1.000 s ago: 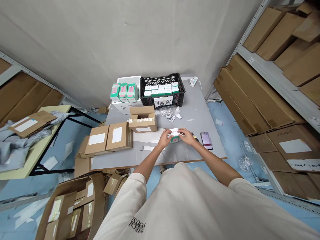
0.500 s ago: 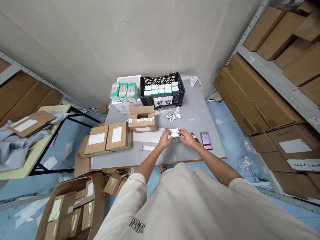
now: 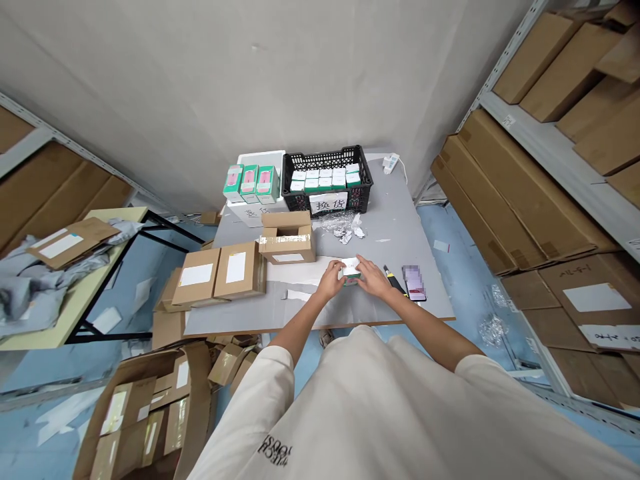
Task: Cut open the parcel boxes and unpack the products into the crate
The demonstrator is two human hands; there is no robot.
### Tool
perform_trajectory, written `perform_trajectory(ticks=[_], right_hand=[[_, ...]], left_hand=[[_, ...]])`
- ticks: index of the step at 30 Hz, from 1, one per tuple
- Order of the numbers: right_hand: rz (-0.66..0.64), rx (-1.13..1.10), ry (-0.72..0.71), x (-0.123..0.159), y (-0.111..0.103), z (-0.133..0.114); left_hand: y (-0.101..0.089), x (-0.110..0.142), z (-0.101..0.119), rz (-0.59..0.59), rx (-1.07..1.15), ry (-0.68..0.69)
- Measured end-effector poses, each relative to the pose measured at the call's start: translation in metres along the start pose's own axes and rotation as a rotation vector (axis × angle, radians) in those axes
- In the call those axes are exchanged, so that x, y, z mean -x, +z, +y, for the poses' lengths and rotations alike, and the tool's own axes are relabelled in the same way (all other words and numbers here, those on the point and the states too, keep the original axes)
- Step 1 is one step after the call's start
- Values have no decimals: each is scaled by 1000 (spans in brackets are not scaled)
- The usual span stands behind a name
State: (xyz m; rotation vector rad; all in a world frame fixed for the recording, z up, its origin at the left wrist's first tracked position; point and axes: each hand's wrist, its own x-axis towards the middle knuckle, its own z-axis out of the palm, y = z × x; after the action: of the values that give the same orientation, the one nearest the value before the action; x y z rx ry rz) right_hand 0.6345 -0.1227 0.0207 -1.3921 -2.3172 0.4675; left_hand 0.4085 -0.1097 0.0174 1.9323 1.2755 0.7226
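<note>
Near the front edge of the grey table [image 3: 390, 200], the person's left hand [image 3: 330, 280] and right hand [image 3: 373, 280] hold one small green box [image 3: 351, 281] between them; a white paper [image 3: 351, 265] covers the top of this box, and the box sits a little above the table's front edge. Both hands have a narrow grip, closed on the box from its two sides; the fingers press on it, and the hands hide part of it, so I cannot tell how the paper is fixed. The work in hand seems to be handling this paper on the box.

Just beside the right hand, on the table, lie a yellow and black tool [image 3: 395, 281] and a phone [image 3: 414, 283]; its screen is blurred. Left of the hands stand an open cardboard box [image 3: 287, 240] and two closed cartons [image 3: 196, 283] [image 3: 239, 267]. At the table's far end are a black crate [image 3: 325, 157] with small boxes [image 3: 320, 179], three green and pink boxes [image 3: 249, 185], and plastic scraps [image 3: 345, 230] in front.
</note>
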Motion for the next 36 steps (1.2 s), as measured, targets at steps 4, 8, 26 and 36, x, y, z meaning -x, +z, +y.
perform_trajectory(ticks=[4,8,26,36], right_hand=[[-37,-42,15,-13,-2,-2],[-61,-131,11,-21,-16,1],[239,-869,283,-105,-93,22],[48,-917,369,-112,-37,-37]], left_hand=[[0,1,4,2,2,-32],[3,3,9,29,59,-93],[-23,-12,49,139,586,-303],[-88,-64,16,286,639,-353]])
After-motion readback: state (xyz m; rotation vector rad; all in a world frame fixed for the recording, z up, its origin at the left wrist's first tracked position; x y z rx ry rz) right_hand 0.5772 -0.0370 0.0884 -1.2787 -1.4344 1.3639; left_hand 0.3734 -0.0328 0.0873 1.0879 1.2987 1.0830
